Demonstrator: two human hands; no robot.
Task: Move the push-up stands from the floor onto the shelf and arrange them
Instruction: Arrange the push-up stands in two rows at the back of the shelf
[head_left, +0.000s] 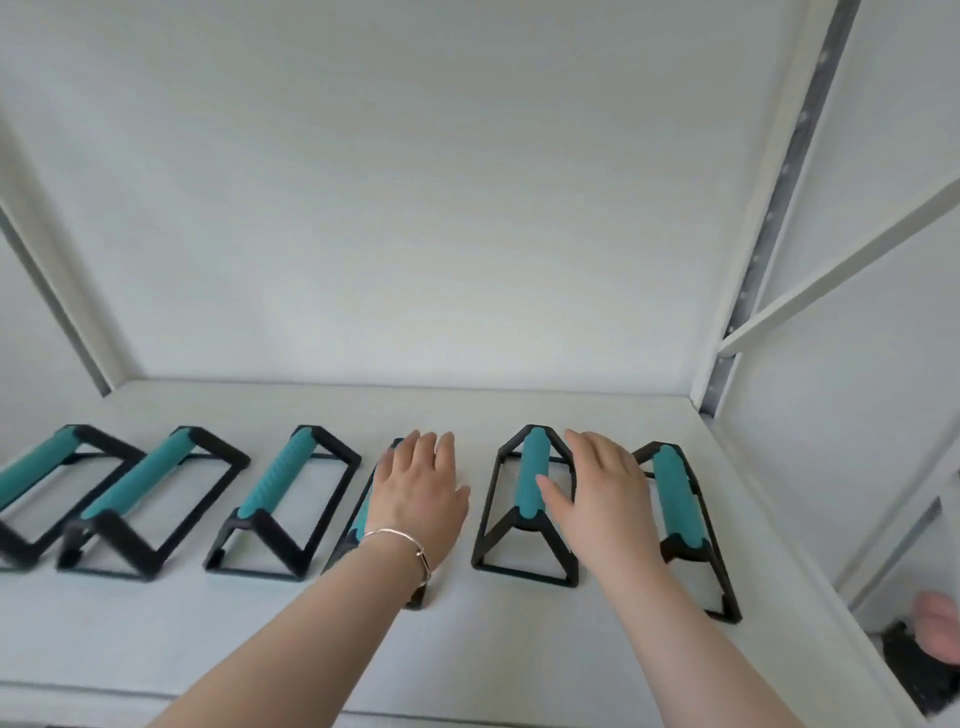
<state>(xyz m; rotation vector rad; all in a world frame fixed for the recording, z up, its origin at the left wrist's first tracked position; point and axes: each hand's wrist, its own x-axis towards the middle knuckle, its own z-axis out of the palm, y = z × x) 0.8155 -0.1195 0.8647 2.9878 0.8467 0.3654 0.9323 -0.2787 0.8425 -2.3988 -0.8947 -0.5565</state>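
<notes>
Shelf, white, one level: six push-up stands in a row along it, black frames with teal grips. None in view on the floor; the floor itself is hardly seen from here.

Stand one, far left, partly cut off by the edge of view. Angled, grip pointing back and to the right.

Stand two, just beside stand one; their frames look to be touching or overlapping at the front.

Stand three, apart from stand two, same slant.

Stand four, mostly hidden under my left hand. The hand lies flat over it, fingers spread and extended, not curled round the grip. Whether the palm presses on the grip I cannot tell. Bracelet at the wrist.

Stand five, upright, nearly square to the shelf front. My right hand is open beside it, thumb near the teal grip, holding nothing.

Stand six, far right, partly behind my right hand and forearm, close to the shelf's right edge.

Step in hand, as I judge it: moving done, arranging under way. Next move calls for closing on stands four and five and turning them so slant and spacing match; stands one and two likely need separating too.
</notes>
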